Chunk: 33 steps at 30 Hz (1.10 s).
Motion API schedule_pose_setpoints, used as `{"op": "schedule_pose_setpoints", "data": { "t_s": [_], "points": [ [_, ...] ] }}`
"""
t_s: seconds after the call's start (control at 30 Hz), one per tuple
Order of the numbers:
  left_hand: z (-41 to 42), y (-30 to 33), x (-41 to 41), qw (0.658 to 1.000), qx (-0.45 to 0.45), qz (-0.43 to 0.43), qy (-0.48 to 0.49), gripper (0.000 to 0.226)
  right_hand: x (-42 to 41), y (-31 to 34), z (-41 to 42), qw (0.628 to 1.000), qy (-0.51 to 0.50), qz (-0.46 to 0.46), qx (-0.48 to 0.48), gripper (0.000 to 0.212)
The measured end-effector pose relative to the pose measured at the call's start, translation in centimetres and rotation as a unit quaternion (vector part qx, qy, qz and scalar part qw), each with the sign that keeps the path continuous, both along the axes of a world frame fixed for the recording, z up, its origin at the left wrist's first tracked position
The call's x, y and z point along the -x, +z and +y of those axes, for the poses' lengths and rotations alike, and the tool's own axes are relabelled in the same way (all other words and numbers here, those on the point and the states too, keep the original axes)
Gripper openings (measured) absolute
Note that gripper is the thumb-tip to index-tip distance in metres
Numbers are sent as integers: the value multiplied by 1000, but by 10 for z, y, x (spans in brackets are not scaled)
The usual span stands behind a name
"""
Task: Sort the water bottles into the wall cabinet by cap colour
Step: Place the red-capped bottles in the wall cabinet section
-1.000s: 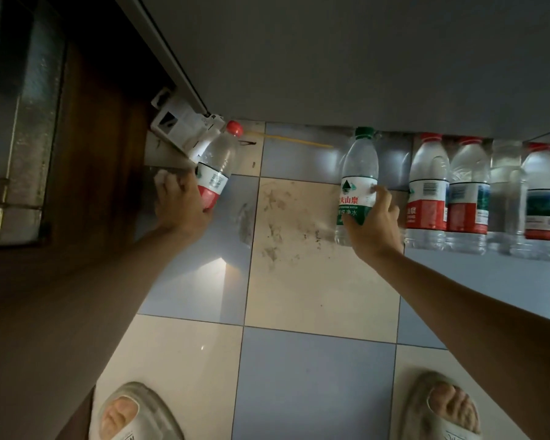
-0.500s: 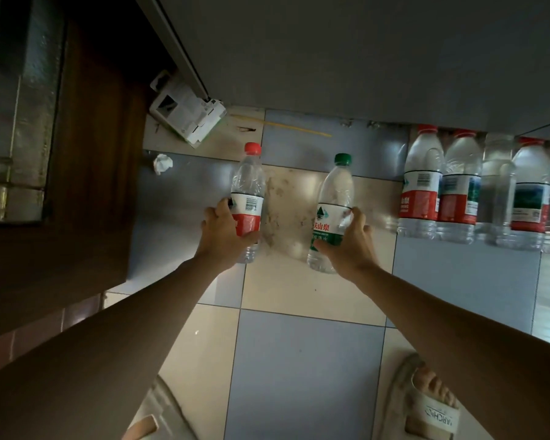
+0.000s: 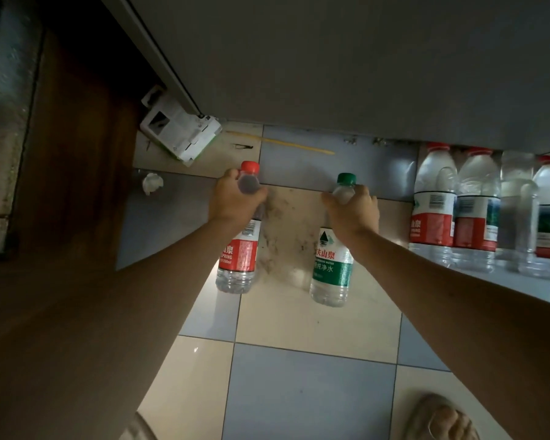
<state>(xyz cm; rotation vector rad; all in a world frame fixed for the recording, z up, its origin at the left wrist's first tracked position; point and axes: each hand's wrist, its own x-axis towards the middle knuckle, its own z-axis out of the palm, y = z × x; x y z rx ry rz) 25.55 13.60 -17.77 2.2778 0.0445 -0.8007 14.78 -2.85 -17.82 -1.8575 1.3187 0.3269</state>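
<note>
My left hand (image 3: 234, 200) grips the neck of a red-capped water bottle (image 3: 238, 254) with a red label, held upright above the tiled floor. My right hand (image 3: 353, 209) grips the neck of a green-capped bottle (image 3: 332, 265) with a green and white label, held level with the other. The two bottles hang side by side, a short gap between them. A row of several more bottles (image 3: 477, 211), most with red caps, stands on the floor at the right against the grey wall. The wall cabinet is out of view.
A grey wall panel (image 3: 362, 58) fills the top. A dark wooden door or cabinet side (image 3: 70, 154) stands at the left. A white cardboard box (image 3: 180, 133), a crumpled paper ball (image 3: 152, 183) and a yellow stick (image 3: 286, 145) lie on the floor. My sandalled foot (image 3: 442, 420) shows bottom right.
Both hands lifted their bottles off the floor and brought them closer to me and together. The grips now sit at the necks instead of the labels.
</note>
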Motion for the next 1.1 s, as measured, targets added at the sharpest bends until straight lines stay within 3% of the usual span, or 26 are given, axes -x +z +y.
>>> {"op": "schedule_pose_setpoints", "data": {
  "t_s": [0.23, 0.53, 0.83, 1.1],
  "points": [
    [9, 25, 9, 997, 58, 18, 44, 31, 15, 22, 0, 996, -23, -38, -81, 56],
    [14, 85, 15, 994, 100, 30, 28, 43, 20, 92, -2, 989, 11, -131, -72, 46],
    [-1, 118, 44, 986, 92, -136, -31, 45, 33, 135, 2, 974, 56, -218, 33, 40],
    [15, 111, 86, 977, 76, -191, -65, 51, 53, 129, 24, 964, 145, -221, 40, 42]
  ]
}}
